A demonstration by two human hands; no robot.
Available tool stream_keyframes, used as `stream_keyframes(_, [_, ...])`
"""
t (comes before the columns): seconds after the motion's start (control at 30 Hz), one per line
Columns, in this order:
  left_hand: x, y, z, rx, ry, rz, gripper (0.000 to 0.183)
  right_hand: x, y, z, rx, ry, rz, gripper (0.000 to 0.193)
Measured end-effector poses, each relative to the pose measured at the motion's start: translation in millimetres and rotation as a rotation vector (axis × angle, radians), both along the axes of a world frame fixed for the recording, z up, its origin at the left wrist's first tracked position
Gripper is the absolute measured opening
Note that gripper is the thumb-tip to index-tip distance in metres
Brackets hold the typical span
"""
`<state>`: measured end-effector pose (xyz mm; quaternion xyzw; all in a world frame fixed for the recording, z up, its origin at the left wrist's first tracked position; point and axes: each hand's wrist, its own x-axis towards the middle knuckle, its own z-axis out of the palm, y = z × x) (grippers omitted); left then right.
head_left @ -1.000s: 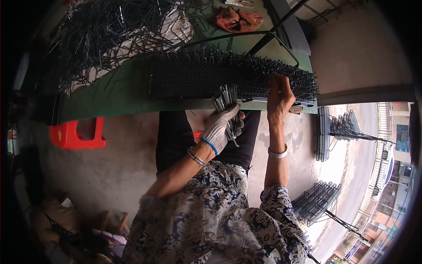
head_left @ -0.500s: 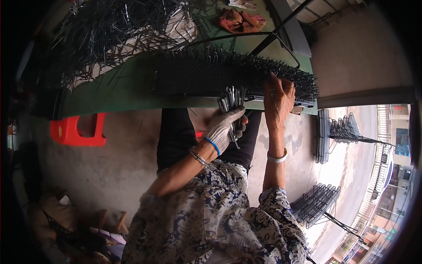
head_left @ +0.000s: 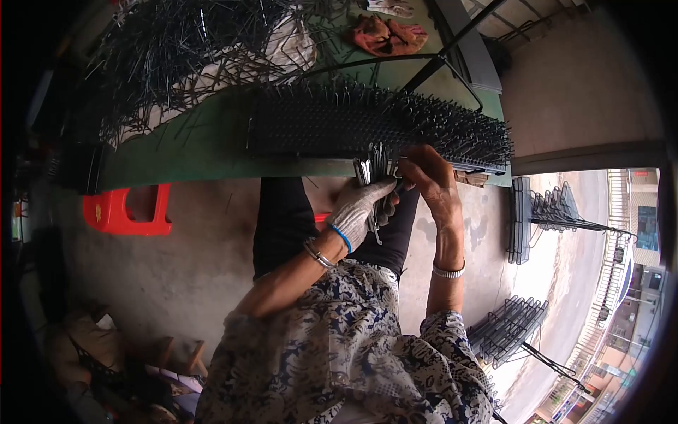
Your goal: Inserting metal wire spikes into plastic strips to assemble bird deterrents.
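Observation:
My left hand (head_left: 359,205), in a pale knit glove, is closed round a bunch of thin metal pins (head_left: 369,169) whose shiny, flattened or looped ends stick up above the fingers. Beside it, my bare right hand (head_left: 438,185) is bent in a pinch, its fingertips at the right side of the bunch. What the pinch holds, if anything, is too small to make out. Just beyond both hands lies a long black perforated board (head_left: 318,127), with dark pins standing in close rows along its far side and right part.
The board rests on a green table (head_left: 155,164). Loose dark rods (head_left: 191,56) are heaped on a white sack at far left. An orange cloth (head_left: 390,35) lies at the back, near a dark metal bar. A red stool (head_left: 127,210) stands left; wire racks (head_left: 519,219) stand right.
My right hand has come away from the standing pins on the board and moved left and nearer, to the bunch in my left hand. The left hand has hardly moved.

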<state>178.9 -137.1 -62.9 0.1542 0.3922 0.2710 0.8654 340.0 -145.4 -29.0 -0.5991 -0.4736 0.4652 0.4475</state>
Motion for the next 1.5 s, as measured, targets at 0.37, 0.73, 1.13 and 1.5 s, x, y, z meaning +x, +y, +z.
stream_keyframes(0.37, [1,2,8,0.014,-0.003,-0.085,0.025,12,5,-7,0.001,0.139,-0.064,0.011])
stream_keyframes(0.73, [3,5,5,0.016,0.011,-0.074,0.023,14,2,-9,0.002,0.126,-0.103,0.007])
stream_keyframes(1.13, [4,8,-9,-0.047,0.101,-0.009,0.015,25,11,2,0.418,-0.476,-0.522,0.006])
stream_keyframes(1.5, [5,6,-10,-0.136,0.027,-0.027,0.015,24,25,-29,0.404,-1.055,-0.358,0.004])
